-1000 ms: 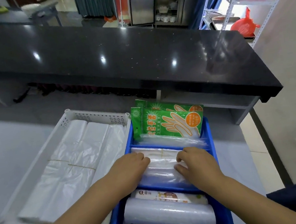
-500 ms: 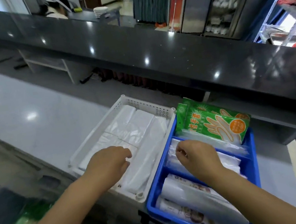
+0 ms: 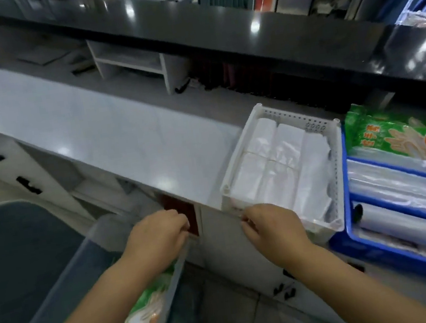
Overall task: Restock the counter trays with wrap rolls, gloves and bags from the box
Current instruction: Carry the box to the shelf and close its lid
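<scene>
The white tray (image 3: 240, 147) on the grey counter holds folded white bags (image 3: 284, 167). To its right, the blue tray (image 3: 380, 249) carries green glove packs (image 3: 395, 134) at the back, clear bags (image 3: 397, 183) in the middle and wrap rolls (image 3: 415, 230) at the front. Down at the lower left stands the translucent box (image 3: 60, 294) with a green glove pack (image 3: 145, 307) inside. My left hand (image 3: 159, 235) hovers over the box's far corner, fingers loosely curled and holding nothing. My right hand (image 3: 271, 227) hangs just before the white tray's near edge, likewise holding nothing.
The grey counter (image 3: 92, 135) stretches left of the trays. A raised black counter (image 3: 243, 38) runs behind it. White drawers with black handles (image 3: 28, 184) sit below the counter on the left. Tiled floor (image 3: 228, 311) shows between box and cabinet.
Both hands have left the trays and drawn back toward me, below the counter edge. My view has swung left and down, bringing the box into sight.
</scene>
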A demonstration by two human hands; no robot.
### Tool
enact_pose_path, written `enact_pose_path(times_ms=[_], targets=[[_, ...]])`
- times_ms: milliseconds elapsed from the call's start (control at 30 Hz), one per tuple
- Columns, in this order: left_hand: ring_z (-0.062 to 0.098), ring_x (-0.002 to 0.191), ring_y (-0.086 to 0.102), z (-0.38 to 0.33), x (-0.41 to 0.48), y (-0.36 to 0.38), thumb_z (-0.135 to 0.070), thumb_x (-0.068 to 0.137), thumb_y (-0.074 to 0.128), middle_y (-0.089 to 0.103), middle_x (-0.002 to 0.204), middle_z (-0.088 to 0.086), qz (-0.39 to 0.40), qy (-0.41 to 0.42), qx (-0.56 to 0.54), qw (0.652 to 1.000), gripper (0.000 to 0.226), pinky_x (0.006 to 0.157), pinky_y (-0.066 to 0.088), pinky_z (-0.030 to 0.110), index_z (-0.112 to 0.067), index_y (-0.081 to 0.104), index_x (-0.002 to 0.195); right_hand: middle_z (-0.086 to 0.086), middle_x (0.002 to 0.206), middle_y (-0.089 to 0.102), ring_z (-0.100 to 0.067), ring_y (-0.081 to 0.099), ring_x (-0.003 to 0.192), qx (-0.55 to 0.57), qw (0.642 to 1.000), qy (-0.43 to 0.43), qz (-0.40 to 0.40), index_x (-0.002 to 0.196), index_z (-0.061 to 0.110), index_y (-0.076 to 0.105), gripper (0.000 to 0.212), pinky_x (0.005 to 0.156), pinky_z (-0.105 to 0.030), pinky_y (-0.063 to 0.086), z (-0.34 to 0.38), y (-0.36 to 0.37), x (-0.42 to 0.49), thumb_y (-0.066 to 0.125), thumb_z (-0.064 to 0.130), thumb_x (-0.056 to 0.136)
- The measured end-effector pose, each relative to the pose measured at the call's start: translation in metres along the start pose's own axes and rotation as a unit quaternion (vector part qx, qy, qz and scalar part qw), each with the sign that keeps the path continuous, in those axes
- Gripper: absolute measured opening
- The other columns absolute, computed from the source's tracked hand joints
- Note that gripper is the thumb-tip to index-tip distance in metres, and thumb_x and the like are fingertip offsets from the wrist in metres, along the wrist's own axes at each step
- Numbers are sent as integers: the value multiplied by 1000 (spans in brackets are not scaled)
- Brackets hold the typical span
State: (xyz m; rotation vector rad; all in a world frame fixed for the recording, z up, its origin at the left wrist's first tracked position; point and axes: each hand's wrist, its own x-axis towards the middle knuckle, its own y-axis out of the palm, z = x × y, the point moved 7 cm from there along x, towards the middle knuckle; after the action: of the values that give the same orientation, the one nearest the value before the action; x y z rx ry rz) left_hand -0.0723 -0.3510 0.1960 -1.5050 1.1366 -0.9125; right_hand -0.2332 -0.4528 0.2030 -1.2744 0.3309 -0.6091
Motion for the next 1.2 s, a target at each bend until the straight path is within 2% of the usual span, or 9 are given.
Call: enact_pose_path(times_ms=[100,200,400,667,767,867,1033,1133,1200], targets=[[19,98,56,54,-32,14,-28,90,49,63,102,-2,45,-44,20,998,16,71,44,33,-22,62,98,-1,85,66,-21,59,75,4,999,0,38,87,18,59,19,56,-30,41,36,37,-3,46,30,92],[17,95,57,104,-64,33,-27,89,48,64,102,-4,84,-98,26,991,16,71,48,32,-23,62,96,-3,83,64,-21,55,70,-4,996,3,87,87,15,57,22,53,-29,36,55,74,-6,42,29,94],[19,96,60,170,-131,70,-26,86,51,67,103,-2,107,-213,15,971,18,74,50,31,-24,65,98,-8,87,67,-25,60,75,-12,985,-23,172,93,12,60,24,54,-27,31,72,140,-9,40,26,96],[21,100,62,227,-182,93,-24,84,53,68,106,0,134,-290,24,947,19,73,47,28,-25,66,97,-8,85,67,-26,61,72,-2,976,-17,215,85,14,58,19,53,-29,34,100,193,-12,44,24,93],[24,93,62,257,-187,98,-21,84,52,68,99,3,139,-302,24,943,16,70,47,29,-19,66,89,-6,85,67,-23,58,69,-9,973,5,231,78,19,48,16,53,-28,33,109,215,-13,44,24,92],[26,88,62,294,-186,105,-18,86,51,67,96,7,150,-303,15,941,15,67,47,30,-12,65,86,-7,88,67,-24,60,75,-20,963,47,264,76,19,42,17,55,-28,33,121,242,-16,43,25,92],[27,89,60,358,-172,123,-12,87,48,63,98,11,165,-268,-3,949,16,70,50,35,-6,62,91,-9,96,69,-27,65,84,-2,937,166,306,92,18,54,14,57,-28,39,150,288,-26,42,26,93],[27,94,59,394,-163,140,-16,90,46,60,106,10,190,-248,-21,950,16,72,50,35,-9,56,100,-13,105,67,-29,64,91,65,902,312,293,119,12,44,28,69,-30,46,168,317,-34,45,22,93],[29,98,59,409,-159,156,-19,91,45,58,114,11,225,-245,-42,942,20,76,49,35,-9,53,107,-14,100,66,-31,64,85,127,873,407,235,119,10,41,31,73,-35,52,178,326,-41,48,21,92]])
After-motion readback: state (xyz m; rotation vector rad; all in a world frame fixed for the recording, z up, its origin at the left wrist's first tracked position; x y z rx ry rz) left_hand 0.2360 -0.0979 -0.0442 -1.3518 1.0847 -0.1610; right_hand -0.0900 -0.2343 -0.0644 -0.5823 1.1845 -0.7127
